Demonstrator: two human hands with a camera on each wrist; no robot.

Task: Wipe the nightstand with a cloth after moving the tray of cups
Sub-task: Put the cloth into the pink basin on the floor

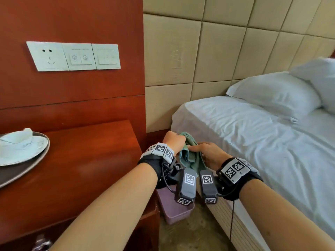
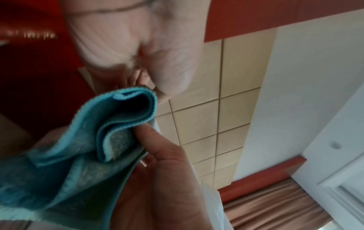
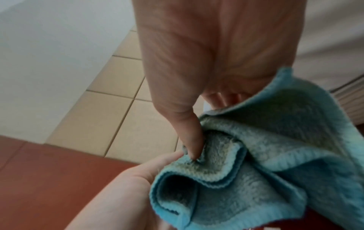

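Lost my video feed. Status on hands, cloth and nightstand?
Both hands, left hand and right hand, grip the blue cloth, between nightstand and bed. Tray with cups on nightstand's left edge.

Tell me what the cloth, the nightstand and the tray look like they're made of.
The cloth looks like teal microfibre or terry: fuzzy nap, stitched ribbed edging, and it folds limply between both hands. The nightstand looks like reddish wood or veneer with a satin sheen, faint grain showing. The tray is dark, smooth and oval; metal or plastic, I cannot tell.
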